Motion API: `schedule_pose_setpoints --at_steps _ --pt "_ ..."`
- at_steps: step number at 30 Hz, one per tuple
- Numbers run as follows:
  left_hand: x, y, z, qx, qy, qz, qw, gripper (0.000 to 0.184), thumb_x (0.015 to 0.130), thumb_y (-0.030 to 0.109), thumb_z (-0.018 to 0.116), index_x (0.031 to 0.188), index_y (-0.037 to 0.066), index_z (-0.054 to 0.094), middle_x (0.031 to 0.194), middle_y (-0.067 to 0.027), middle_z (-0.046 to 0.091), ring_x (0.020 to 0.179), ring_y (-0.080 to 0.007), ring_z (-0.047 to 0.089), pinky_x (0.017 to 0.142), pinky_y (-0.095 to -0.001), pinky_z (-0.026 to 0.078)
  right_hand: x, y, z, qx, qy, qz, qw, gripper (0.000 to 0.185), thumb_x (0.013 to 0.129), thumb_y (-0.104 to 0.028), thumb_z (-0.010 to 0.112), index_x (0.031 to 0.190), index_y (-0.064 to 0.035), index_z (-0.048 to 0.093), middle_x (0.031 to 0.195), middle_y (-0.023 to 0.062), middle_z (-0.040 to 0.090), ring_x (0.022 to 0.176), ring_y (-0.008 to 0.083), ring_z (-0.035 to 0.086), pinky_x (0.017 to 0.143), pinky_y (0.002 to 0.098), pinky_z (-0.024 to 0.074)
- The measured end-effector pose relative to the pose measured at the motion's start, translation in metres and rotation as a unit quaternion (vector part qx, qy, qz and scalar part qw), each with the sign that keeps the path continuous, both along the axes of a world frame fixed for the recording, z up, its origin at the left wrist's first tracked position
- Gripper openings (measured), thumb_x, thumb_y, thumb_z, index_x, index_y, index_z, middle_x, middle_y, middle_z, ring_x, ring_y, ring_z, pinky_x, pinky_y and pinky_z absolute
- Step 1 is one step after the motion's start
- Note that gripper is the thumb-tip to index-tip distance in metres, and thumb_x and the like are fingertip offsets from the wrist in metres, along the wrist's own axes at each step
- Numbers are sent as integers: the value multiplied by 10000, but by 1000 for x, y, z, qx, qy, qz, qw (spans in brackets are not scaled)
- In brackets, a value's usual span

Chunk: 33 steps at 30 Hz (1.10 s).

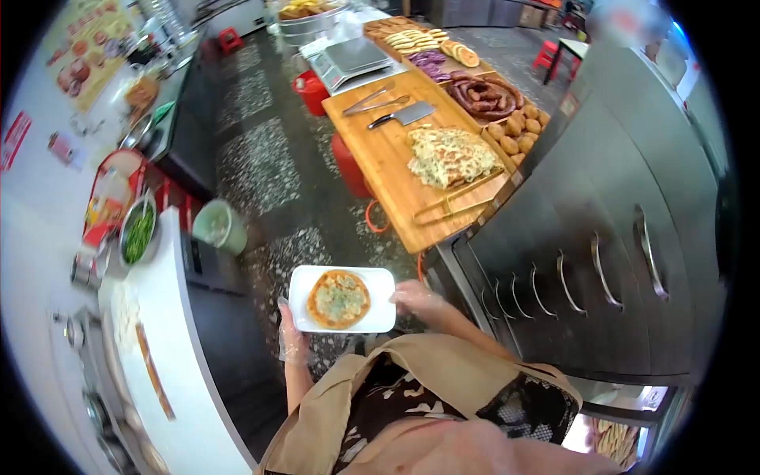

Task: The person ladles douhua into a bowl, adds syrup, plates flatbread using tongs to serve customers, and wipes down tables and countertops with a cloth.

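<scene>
Between my two hands is a white rectangular tray (381,309) with rounded corners. On it lies one round, browned flatbread (338,299) with pale topping and green bits. My left hand (293,336), in a clear plastic glove, grips the tray's left edge. At the right edge my right hand (418,301), also in a clear glove, is closed on the tray; its fingertips are partly hidden. The tray is held level in front of my body, above the floor.
Ahead right, a wooden counter (380,162) carries a cleaver (408,115), tongs (463,207), a topped flatbread (453,157), sausages (484,96) and a scale (348,62). Steel drawers (586,237) stand right. Left, a white worktop (186,380) holds a rolling pin (152,372); a bin (220,227) stands beyond.
</scene>
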State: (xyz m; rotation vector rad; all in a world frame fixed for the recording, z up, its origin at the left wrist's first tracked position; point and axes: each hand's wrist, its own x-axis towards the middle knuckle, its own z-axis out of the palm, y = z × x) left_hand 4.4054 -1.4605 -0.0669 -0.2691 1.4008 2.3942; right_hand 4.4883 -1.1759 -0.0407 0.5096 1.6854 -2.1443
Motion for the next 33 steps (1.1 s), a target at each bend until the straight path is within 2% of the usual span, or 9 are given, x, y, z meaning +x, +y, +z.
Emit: schedule_pose_setpoints --at_steps 2,4,7,9,12,20,27,30,33 --pt "-70 33 18 -4 -13 -42 999 650 925 564 259 1210 24 478 979 -54 634 715 -155 630 489 -271 510 -35 8 21 -11 -4 -83 997 115 754 -151 611 737 -38 601 608 17 545 538 97 505 509 235 395" --pt "-129 67 47 -40 31 -167 985 673 917 583 248 1176 14 499 949 -79 638 686 -152 628 517 -268 511 -66 25 51 -3 -3 -175 985 114 748 -139 614 735 -27 598 611 29 549 535 108 506 521 236 399" --pt "-217 128 53 -95 83 -304 944 700 905 605 262 1148 -1 513 908 -103 641 655 -142 617 556 -268 505 -116 63 39 -61 37 -328 942 121 742 -127 615 745 -8 594 615 42 561 539 122 525 510 240 412" --pt "-259 174 69 -149 95 -336 925 552 935 484 375 1128 -6 540 919 -101 652 683 -116 600 627 -247 490 -149 89 50 -15 83 -419 904 118 754 -117 607 779 -2 607 640 54 589 536 120 536 512 225 428" --pt "-303 228 77 -182 138 -351 908 432 920 351 501 1216 35 517 949 -76 650 704 -88 583 659 -225 478 -203 157 31 31 43 -501 864 121 763 -120 600 789 -3 608 633 47 587 538 121 537 519 232 434" --pt "-439 286 -18 -303 62 -399 863 329 909 211 541 1191 43 516 931 -65 644 682 -77 567 625 -205 474 -351 353 -35 75 97 -669 734 110 798 -135 574 793 -27 592 651 20 575 556 99 521 522 238 424" --pt "-529 357 -73 -348 144 -486 789 244 893 169 540 1074 5 562 858 -64 627 705 -122 582 669 -254 484 -404 477 -53 18 166 -775 609 58 820 -113 580 802 -58 572 641 -1 561 514 82 517 488 220 429" --pt "-547 383 -104 -478 254 -506 672 237 826 261 628 814 24 622 686 -99 622 656 -170 602 623 -315 480 -392 514 -32 50 135 -804 577 79 831 -120 576 813 -43 575 649 3 566 518 82 524 489 223 434" --pt "-548 414 -90 -534 324 -486 612 255 781 273 674 741 33 597 668 -115 614 632 -208 598 614 -329 475 -372 545 -21 96 74 -820 560 111 844 -129 566 831 -19 577 659 7 573 519 83 529 481 221 436"
